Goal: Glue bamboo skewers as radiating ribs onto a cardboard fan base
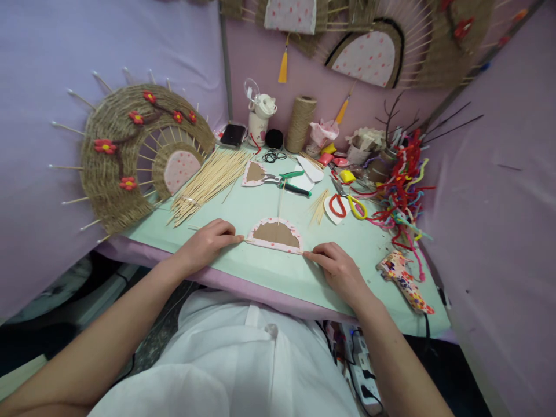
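Note:
A half-round cardboard piece [277, 234] with a pink spotted fabric rim lies flat on the pale green table top [260, 269]. A thin wooden stick runs along its straight lower edge and another stick stands up from its top. My left hand [208, 242] rests curled at the piece's left corner, its fingertips pinching the stick's left end. My right hand [336, 267] sits curled at the right corner, fingertips pinched on the stick's right end.
A pile of wooden sticks [208, 182] lies at the back left beside a large woven jute fan [130, 153] with red flowers. Green-handled pliers [289, 182], red and yellow scissors [347, 205], pipe cleaners [402, 191], a twine spool [300, 123] and a patterned glue gun [403, 281] are around.

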{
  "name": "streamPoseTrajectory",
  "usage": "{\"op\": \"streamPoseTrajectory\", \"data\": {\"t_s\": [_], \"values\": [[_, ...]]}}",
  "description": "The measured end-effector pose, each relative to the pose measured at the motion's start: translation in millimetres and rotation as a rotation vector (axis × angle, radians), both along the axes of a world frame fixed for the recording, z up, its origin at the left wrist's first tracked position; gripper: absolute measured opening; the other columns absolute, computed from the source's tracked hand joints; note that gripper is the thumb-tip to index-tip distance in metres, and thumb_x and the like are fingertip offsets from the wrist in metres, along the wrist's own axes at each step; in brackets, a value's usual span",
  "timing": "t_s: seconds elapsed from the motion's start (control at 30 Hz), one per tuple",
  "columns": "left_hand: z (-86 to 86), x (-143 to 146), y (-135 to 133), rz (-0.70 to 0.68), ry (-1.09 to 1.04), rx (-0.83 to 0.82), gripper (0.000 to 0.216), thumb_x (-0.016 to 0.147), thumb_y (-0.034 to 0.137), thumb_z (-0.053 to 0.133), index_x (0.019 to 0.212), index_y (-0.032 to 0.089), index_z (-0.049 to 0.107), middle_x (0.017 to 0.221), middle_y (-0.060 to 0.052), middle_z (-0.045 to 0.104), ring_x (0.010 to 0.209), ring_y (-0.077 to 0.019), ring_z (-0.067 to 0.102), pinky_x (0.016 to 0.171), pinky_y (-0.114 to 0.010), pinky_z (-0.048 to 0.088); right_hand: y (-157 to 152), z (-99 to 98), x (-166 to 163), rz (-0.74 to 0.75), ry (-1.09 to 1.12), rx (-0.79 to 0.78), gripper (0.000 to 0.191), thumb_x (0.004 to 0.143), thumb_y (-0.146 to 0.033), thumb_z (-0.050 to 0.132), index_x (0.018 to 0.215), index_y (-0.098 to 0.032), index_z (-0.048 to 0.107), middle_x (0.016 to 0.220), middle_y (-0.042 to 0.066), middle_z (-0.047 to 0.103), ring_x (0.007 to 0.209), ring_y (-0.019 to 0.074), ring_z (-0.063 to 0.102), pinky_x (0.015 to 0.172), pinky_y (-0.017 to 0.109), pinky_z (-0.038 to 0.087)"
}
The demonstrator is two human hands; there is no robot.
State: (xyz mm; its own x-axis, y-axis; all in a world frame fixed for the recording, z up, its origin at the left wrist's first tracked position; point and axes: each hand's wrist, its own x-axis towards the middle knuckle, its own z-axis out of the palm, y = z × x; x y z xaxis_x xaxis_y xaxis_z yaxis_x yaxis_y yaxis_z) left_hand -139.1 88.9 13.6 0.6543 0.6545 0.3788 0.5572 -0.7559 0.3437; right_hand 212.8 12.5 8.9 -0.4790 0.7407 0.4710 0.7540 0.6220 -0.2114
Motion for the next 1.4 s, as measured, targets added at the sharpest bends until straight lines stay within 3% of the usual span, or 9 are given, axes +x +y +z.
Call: {"op": "streamPoseTrajectory", "data": {"t_s": [0.3, 0.73, 0.97, 1.4], "values": [[-1.6, -0.9, 0.5, -0.007, 0.012, 0.037, 0.036, 0.100, 0.028, 0.038, 0.104, 0.022, 0.073, 0.093, -0.005, 0.062, 0.089, -0.0172, 0.054, 0.080, -0.030, 0.043, -1.3, 4.2, -2.1, -0.017, 0.017, -0.012, 0.041, 0.094, -0.005, 0.036, 0.110, -0.022, 0.069, 0.092, 0.009, 0.065, 0.085, 0.0193, 0.058, 0.072, 0.033, 0.051], [-2.7, -2.6, -0.8, 0.026, 0.057, 0.217, 0.030, 0.100, 0.024, 0.041, 0.118, 0.021, 0.064, 0.103, -0.008, 0.069, 0.097, -0.0186, 0.060, 0.086, -0.034, 0.040, -2.7, 0.8, -0.5, -0.094, 0.038, -0.060, 0.024, 0.097, -0.019, 0.044, 0.116, -0.021, 0.060, 0.104, 0.012, 0.066, 0.094, 0.0235, 0.060, 0.079, 0.040, 0.051], [-0.9, -2.2, 0.2, 0.026, 0.056, 0.176, 0.027, 0.099, 0.029, 0.044, 0.116, 0.021, 0.064, 0.097, -0.007, 0.070, 0.094, -0.0178, 0.062, 0.088, -0.035, 0.039, -2.5, 1.5, 0.7, -0.114, 0.013, -0.061, 0.025, 0.098, -0.023, 0.045, 0.115, -0.020, 0.062, 0.100, 0.011, 0.067, 0.091, 0.0240, 0.061, 0.076, 0.039, 0.051], [-1.6, -4.1, 3.1, -0.041, 0.066, 0.214, 0.032, 0.100, 0.021, 0.038, 0.115, 0.024, 0.067, 0.096, -0.006, 0.070, 0.091, -0.0162, 0.060, 0.085, -0.034, 0.039, -0.7, 2.9, 2.0, -0.049, -0.029, -0.037, 0.032, 0.096, -0.011, 0.038, 0.108, -0.020, 0.067, 0.095, 0.011, 0.067, 0.087, 0.0204, 0.059, 0.074, 0.035, 0.048]]}}
